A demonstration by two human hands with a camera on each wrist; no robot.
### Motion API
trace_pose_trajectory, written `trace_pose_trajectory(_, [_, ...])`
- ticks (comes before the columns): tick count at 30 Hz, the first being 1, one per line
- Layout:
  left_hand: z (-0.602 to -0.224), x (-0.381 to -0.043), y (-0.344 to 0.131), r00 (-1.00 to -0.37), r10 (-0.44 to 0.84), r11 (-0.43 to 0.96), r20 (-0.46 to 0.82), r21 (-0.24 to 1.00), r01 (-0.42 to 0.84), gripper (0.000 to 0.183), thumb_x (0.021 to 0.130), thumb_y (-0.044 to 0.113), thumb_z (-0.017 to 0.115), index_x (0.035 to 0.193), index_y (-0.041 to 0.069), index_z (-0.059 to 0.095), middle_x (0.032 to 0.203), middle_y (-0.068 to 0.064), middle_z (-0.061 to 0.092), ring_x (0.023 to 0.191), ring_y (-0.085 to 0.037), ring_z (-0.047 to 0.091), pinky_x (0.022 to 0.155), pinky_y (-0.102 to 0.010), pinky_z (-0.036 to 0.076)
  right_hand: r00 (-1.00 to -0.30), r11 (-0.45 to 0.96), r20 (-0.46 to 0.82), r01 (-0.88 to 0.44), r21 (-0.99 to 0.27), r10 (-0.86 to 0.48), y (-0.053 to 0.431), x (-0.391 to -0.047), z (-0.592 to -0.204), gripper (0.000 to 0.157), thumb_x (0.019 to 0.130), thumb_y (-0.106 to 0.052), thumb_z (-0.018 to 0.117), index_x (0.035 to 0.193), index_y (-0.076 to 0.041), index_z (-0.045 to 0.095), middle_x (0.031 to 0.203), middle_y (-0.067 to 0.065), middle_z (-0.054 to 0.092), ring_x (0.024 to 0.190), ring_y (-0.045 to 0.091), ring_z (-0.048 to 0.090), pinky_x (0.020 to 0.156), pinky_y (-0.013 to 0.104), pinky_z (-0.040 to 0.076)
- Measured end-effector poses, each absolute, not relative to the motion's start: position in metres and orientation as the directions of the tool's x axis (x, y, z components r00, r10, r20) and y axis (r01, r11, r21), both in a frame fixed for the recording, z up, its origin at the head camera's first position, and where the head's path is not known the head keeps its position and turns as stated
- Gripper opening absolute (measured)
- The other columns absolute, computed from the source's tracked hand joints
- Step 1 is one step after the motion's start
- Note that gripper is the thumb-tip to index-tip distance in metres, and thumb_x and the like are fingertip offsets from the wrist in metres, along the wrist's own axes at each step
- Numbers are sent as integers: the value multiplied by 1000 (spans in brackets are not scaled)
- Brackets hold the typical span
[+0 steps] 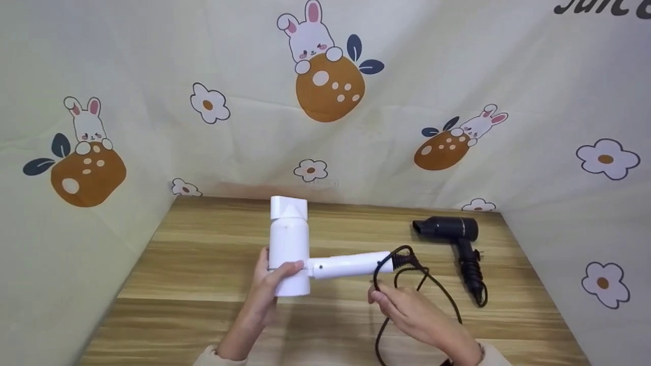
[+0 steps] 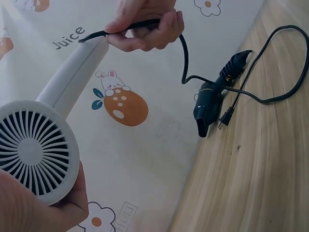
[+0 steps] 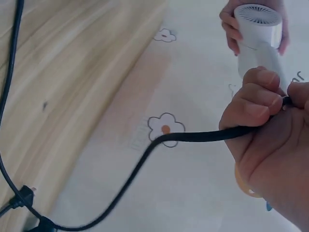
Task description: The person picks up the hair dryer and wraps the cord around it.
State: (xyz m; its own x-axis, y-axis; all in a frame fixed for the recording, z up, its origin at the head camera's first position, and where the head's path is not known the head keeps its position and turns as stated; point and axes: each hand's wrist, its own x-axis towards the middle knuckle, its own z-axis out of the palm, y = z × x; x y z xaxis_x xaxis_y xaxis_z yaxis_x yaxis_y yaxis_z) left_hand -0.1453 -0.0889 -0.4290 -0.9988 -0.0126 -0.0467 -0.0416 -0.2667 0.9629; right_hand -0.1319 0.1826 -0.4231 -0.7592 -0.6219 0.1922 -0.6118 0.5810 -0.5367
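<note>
A white hair dryer (image 1: 289, 239) is held off the table by my left hand (image 1: 264, 290), which grips the rear of its barrel with the thumb across the top. Its nozzle points toward the back wall and its handle extends to the right. The left wrist view shows the round slotted rear grille (image 2: 30, 151). My right hand (image 1: 412, 312) is just below the handle's end, fingers curled round the black cord (image 3: 193, 137) of this dryer. Past the hand, the cord loops loosely down toward the table.
A black hair dryer (image 1: 450, 229) lies at the back right of the wooden table (image 1: 203, 244), cord wound round its handle. A plug (image 2: 225, 117) shows beside it. A cloth backdrop (image 1: 244, 142) with rabbits and flowers encloses the table's back and sides.
</note>
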Motion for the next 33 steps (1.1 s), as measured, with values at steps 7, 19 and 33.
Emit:
trace_pose_trajectory(7, [-427, -144, -89, -992, 113, -227, -49, 971, -74, 65, 76, 14, 63, 130, 2, 28, 110, -14, 51, 93, -22, 56, 78, -37, 51, -744, 555, 108, -578, -599, -659, 192, -143, -426, 24, 98, -28, 44, 96, -17, 65, 78, -9, 61, 71, -3, 50, 67, 21, 47])
trace_pose_trajectory(19, [-430, -146, -95, -966, 251, -127, -61, 987, -96, 87, 76, 16, 64, 146, 7, 13, 116, -20, 48, 91, -22, 57, 75, -36, 52, -691, 547, 204, -689, -475, -693, 212, -163, -412, 6, 80, -15, 67, 74, -13, 67, 68, -4, 66, 60, -1, 53, 56, 18, 47])
trace_pose_trajectory(33, [-434, -147, -81, -958, 282, 55, -43, 998, -29, 75, 73, 20, 71, 132, 2, 30, 106, -18, 53, 86, -21, 59, 70, -37, 54, -674, 566, 176, -711, -418, -717, 208, -164, -390, 17, 87, -8, 61, 100, -7, 72, 94, 5, 72, 82, 14, 68, 69, 24, 55])
